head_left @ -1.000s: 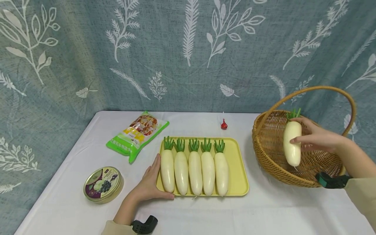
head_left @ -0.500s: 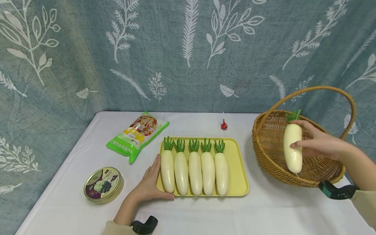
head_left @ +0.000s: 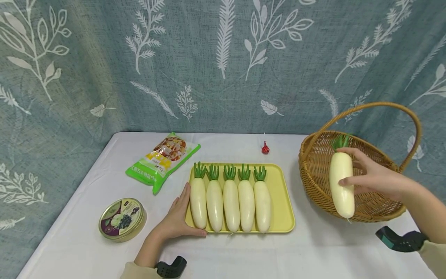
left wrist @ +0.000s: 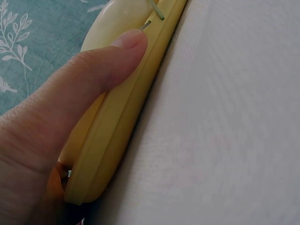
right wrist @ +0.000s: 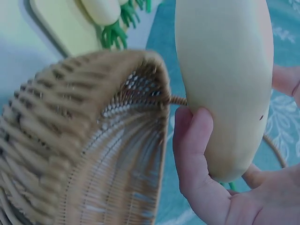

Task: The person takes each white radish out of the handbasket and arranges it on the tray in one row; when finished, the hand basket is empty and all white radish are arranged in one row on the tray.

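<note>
Nearest, at the lower centre of the head view, the left hand (head_left: 177, 223) rests at the front left corner of one yellow tray (head_left: 282, 201), fingers fairly straight along its left edge; the left wrist view shows the thumb (left wrist: 110, 61) lying over the tray rim, so the hold is a light clasp on the rim rather than a fist. At the lower left sits one round tin (head_left: 122, 218). On the tray lie five white radishes (head_left: 231, 201) side by side, touching or nearly so, green tops pointing to the far side. At the right of the frame the right hand (head_left: 374, 180) grips a sixth radish (head_left: 341, 182), thumb across its front and fingers curled behind, holding it roughly upright, leaves up, over the front left rim of one wicker basket (head_left: 313, 170). Farther back lie one green snack bag (head_left: 163, 159) at centre left and one small red object (head_left: 265, 148) beyond the tray, then the leaf-patterned curtain (head_left: 223, 62).
</note>
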A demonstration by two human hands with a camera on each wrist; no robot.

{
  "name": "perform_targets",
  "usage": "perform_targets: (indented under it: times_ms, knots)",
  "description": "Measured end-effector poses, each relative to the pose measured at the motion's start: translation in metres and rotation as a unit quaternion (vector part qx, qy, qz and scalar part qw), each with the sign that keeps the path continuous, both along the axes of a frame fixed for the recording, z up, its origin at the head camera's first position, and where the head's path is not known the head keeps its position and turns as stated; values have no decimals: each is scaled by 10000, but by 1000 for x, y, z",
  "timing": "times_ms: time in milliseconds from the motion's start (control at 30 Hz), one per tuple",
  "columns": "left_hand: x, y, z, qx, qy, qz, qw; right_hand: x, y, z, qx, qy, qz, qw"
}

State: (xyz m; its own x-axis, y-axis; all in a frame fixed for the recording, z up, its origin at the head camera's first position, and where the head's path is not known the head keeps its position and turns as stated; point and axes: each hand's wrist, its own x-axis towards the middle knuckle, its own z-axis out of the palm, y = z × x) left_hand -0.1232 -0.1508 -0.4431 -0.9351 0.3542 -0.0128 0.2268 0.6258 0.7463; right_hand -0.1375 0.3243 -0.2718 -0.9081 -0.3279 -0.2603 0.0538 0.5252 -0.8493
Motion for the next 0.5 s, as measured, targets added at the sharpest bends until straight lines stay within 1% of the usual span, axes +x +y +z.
perform_targets:
  times_ms: [233, 367, 500]
  knots:
    - [0, -1, 0, 24, 61, -22, 10000, 11, -12, 2, -129, -71, 158, 9998]
    - [0, -1, 1, 48, 63, -22, 10000, 16, -18, 2, -123, 34, 237, 9996]
    - [0, -1, 1, 59, 87, -43, 9999, 20, -22, 1, -222, 60, 279, 9993]
